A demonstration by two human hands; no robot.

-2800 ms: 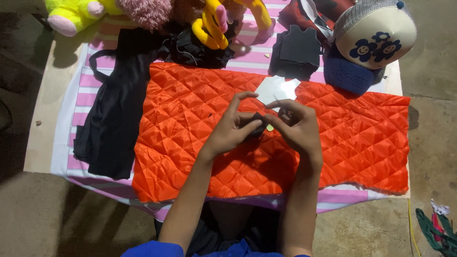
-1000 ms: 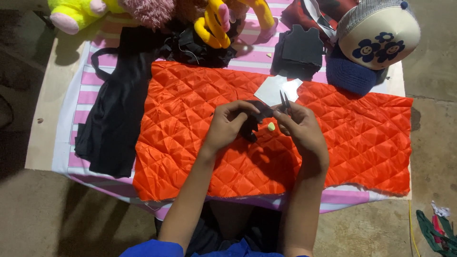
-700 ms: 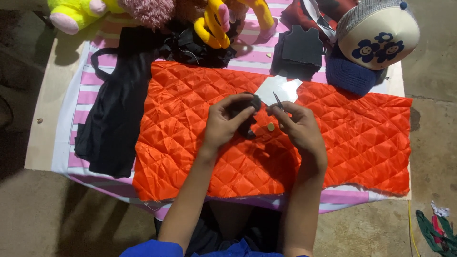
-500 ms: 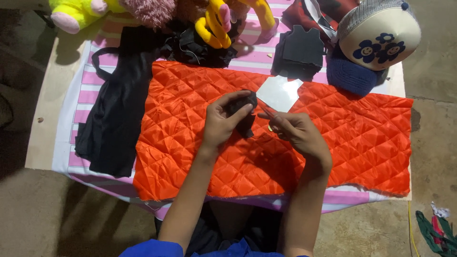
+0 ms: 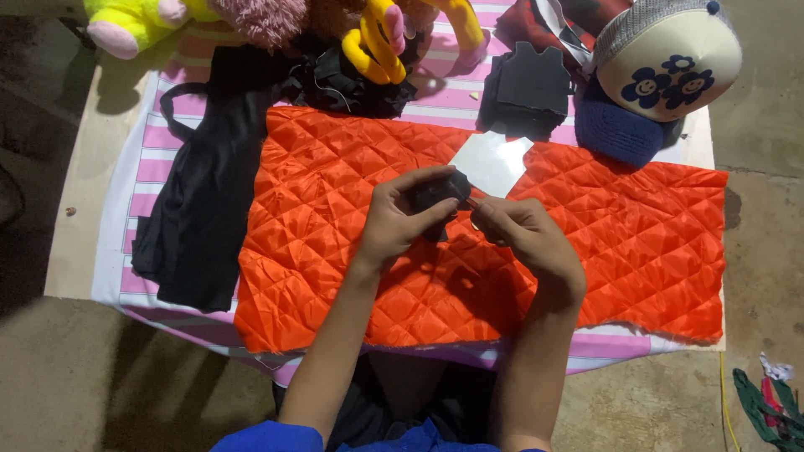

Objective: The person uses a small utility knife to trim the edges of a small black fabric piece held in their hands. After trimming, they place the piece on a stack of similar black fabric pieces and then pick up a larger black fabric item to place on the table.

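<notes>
My left hand (image 5: pixel 398 222) holds a small black fabric piece (image 5: pixel 434 192) above the orange quilted fabric (image 5: pixel 335 167). My right hand (image 5: pixel 528 243) is right beside it, its fingertips pinched on a small thin tool (image 5: pixel 474 204) at the edge of the black piece. The tool is mostly hidden and I cannot tell what kind it is. A white pattern piece (image 5: pixel 492 159) lies on the orange fabric just beyond both hands.
A black cloth (image 5: pixel 205 218) lies on the pink-striped sheet (image 5: pixel 151 172) at left. A stack of black cut pieces (image 5: pixel 526 90), a blue-and-cream cap (image 5: pixel 666 67) and plush toys (image 5: pixel 377 38) line the far edge. Scraps (image 5: pixel 766 398) lie on the floor at right.
The right hand lowered the thin tool from pointing up and brought it to the black piece. The left hand lifted the piece slightly and turned it toward the right hand.
</notes>
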